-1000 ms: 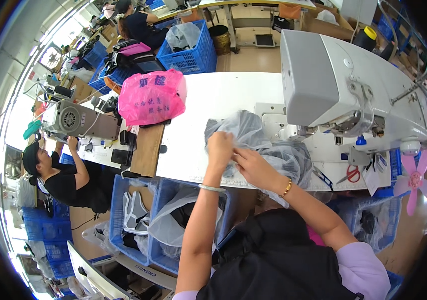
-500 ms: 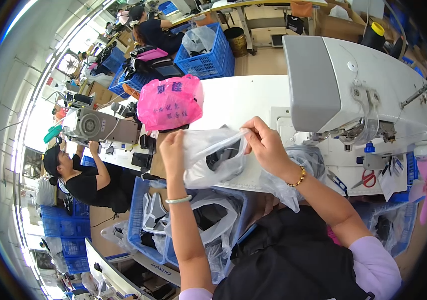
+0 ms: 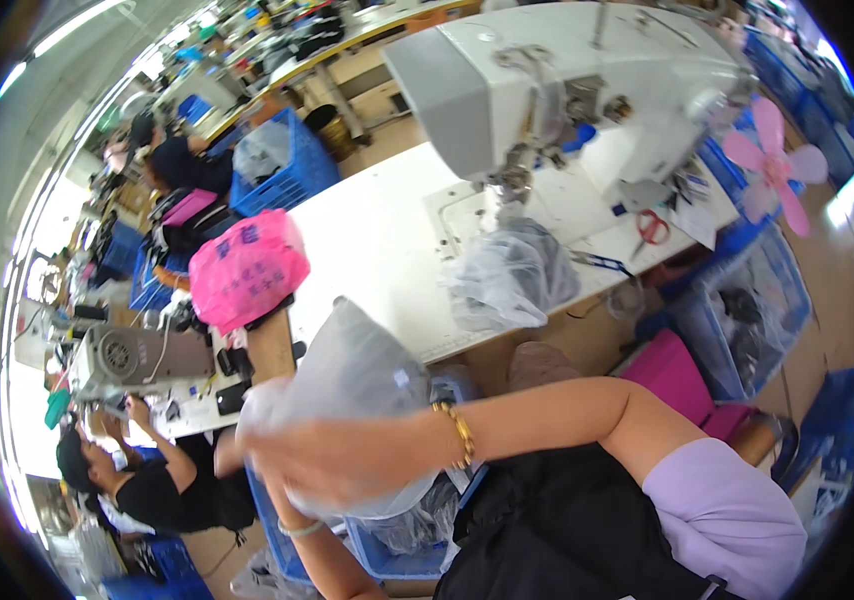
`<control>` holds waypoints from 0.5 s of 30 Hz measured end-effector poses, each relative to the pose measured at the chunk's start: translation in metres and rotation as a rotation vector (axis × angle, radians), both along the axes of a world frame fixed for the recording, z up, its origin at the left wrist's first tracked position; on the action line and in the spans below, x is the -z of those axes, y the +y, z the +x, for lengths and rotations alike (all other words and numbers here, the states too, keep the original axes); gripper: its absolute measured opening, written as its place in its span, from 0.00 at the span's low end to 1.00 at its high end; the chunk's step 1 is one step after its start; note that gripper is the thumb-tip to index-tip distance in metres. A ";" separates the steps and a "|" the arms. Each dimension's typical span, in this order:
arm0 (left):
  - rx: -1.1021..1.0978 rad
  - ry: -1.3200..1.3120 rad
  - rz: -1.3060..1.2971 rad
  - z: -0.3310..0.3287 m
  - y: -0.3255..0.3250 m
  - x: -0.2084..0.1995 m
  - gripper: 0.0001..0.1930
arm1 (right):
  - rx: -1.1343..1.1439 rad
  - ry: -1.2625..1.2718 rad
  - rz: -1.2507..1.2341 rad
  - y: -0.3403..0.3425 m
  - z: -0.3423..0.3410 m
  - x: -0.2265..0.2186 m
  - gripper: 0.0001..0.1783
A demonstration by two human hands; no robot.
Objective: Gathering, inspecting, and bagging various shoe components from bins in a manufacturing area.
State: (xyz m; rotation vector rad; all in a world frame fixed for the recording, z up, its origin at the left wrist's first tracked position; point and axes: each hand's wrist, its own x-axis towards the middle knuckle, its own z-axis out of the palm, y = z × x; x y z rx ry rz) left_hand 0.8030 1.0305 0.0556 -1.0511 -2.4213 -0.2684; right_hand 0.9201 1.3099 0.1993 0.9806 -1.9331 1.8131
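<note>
A filled translucent plastic bag (image 3: 357,355) is up in front of me over the table's near edge, its grey contents showing through and one corner pointing away. My right hand (image 3: 347,455), with a gold beaded bracelet on its wrist, reaches left across the bag's near side. Motion smears its fingers, so their grip cannot be made out. Behind it my left hand is mostly hidden; only the forearm (image 3: 317,550) with a pale bangle shows below. Another clear plastic bag (image 3: 512,275) with grey contents lies on the white table (image 3: 367,230) beneath the sewing machine.
The white sewing machine (image 3: 547,90) stands over the table. Red-handled scissors (image 3: 652,228) and a blue cutter (image 3: 599,261) lie at right, near a pink fan (image 3: 775,168). A pink bag (image 3: 247,270) sits at left. Blue crates (image 3: 402,565) stand below. A co-worker (image 3: 162,490) works at left.
My view has turned to the right. The plastic bag came nearer and left, and looks rounded instead of spread at its mouth. My right hand swung left across it, covering my left hand.
</note>
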 end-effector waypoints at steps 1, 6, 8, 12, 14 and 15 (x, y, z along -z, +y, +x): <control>0.041 -0.219 0.369 0.019 0.000 -0.021 0.23 | -0.178 -0.154 0.114 -0.002 0.022 -0.006 0.22; 0.063 -1.014 1.209 0.106 0.125 -0.088 0.20 | 0.423 -0.060 0.304 0.022 0.091 0.042 0.40; 0.245 -0.877 0.677 0.127 0.142 -0.078 0.17 | 0.579 -0.159 0.523 0.025 0.115 0.091 0.44; 1.180 -0.939 -0.035 0.185 0.199 -0.090 0.15 | 0.452 -0.387 -0.175 -0.005 0.158 0.168 0.34; 1.191 -1.294 -0.095 0.195 0.216 -0.107 0.15 | 0.742 -0.394 -0.220 0.006 0.193 0.166 0.30; 1.104 -1.631 -0.163 0.196 0.225 -0.110 0.15 | 0.882 -0.395 -0.246 0.008 0.212 0.167 0.28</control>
